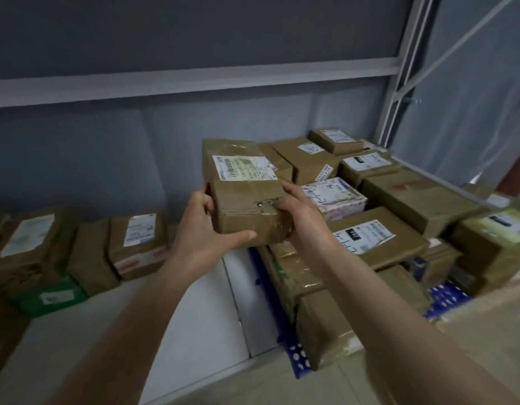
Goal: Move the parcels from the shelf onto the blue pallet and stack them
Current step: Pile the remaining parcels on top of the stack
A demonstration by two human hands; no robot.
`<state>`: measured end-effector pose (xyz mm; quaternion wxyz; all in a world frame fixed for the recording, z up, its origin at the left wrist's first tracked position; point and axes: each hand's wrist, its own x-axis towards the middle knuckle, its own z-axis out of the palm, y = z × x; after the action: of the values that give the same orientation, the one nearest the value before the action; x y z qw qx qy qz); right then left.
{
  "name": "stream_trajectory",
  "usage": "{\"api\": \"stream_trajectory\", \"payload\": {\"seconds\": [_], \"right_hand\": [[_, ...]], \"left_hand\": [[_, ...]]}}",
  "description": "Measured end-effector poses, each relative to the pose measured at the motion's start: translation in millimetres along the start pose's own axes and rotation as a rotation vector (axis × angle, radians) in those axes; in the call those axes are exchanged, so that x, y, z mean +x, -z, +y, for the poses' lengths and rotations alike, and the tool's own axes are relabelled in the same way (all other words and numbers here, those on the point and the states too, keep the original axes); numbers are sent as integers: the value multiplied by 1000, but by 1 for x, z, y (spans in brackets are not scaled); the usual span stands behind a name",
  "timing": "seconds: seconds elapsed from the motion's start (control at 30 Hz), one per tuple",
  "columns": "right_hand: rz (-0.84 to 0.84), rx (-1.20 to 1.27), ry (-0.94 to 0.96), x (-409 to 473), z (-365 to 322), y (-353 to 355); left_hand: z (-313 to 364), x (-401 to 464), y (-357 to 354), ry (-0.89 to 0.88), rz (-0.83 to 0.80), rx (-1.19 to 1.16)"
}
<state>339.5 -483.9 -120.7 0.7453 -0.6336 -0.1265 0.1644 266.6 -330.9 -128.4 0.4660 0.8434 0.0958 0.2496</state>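
**Brown parcel held in both hands above the pallet stack**

A taped brown cardboard parcel (244, 194) with a white shipping label on its top face is held in the air, clear of every surface, over the left edge of the stacked parcels (369, 229). The left hand (203, 226) grips its left end, thumb stretched along the near lower edge and fingers wrapped round the far side. The right hand (299, 217) clasps the right end, thumb on the torn tape on top and fingers curled underneath. The hands are apart, with the parcel's width between them.

Below and to the right, brown boxes with white labels lie packed side by side in at least two layers on the blue pallet (294, 355), whose perforated edge shows at the near corner. Among them is a pale patterned parcel (334, 197), just beside the right hand.

On the left, more labelled boxes (136, 247) and a green box (51, 296) stand on a white shelf surface (136, 331). A grey wall and a pale metal rack frame (399, 71) rise behind.
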Motion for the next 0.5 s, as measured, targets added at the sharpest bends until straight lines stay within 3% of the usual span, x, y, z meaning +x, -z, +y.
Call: {"api": "stream_trajectory", "payload": {"seconds": [0.3, 0.5], "right_hand": [[-104, -7, -55, -12, -25, 103], [-39, 35, -61, -18, -37, 148]], "left_hand": [[46, -11, -73, 9, -124, -77], [62, -25, -116, 80, -217, 25]]}}
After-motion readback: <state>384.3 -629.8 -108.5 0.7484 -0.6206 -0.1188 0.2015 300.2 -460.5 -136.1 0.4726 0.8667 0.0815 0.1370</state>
